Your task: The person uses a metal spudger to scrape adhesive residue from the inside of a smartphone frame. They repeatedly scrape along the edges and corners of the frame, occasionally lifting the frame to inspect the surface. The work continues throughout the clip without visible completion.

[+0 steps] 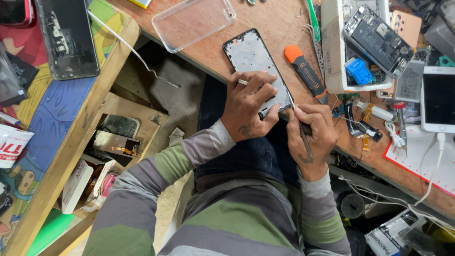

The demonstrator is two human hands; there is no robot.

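On the near edge of the wooden bench (265,28), the left hand (247,106) pressed down a bare phone frame (253,59), its grip clamped over the lower end. The frame looked thin, stiff and fragile, best held by its edges. The right hand (310,135) pinched a slim metal pry tool (303,135) against its corner. Farther right, a white tray (332,52) held an opened phone (379,40) and a blue part (359,71).

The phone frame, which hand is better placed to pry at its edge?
The right hand: it already holds thin tweezers with the tip at the phone frame's lower edge. The left hand lies across it, pinning it down.
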